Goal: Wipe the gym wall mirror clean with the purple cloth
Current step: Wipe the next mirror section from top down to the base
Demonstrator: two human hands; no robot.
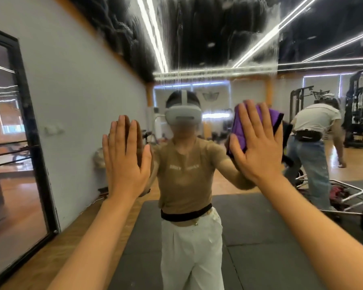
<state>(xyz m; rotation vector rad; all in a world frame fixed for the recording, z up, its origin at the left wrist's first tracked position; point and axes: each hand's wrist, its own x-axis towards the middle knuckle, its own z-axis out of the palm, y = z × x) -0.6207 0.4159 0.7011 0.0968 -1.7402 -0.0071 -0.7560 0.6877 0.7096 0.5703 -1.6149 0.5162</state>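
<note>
Your right hand (pixel 258 147) presses the purple cloth (pixel 239 132) flat, fingers spread, left hand (pixel 126 158) open and bare on the mirror (pixel 218 38), whose streaky upper glass looks unwiped.

Mirror (pixel 197 49): glossy glass, streaked and smeared with whitish wet film across upper part. Cloth (pixel 240 130): purple, soft woven fabric, matt, dark trimmed edge. Mats (pixel 260 237) in reflection: dark grey, matt, rubbery-looking. Floor (pixel 88 222): wood, warm sheen. Door (pixel 19 143): glossy glass in black frame. Wall (pixel 82 91): pale, matt, smooth.
</note>
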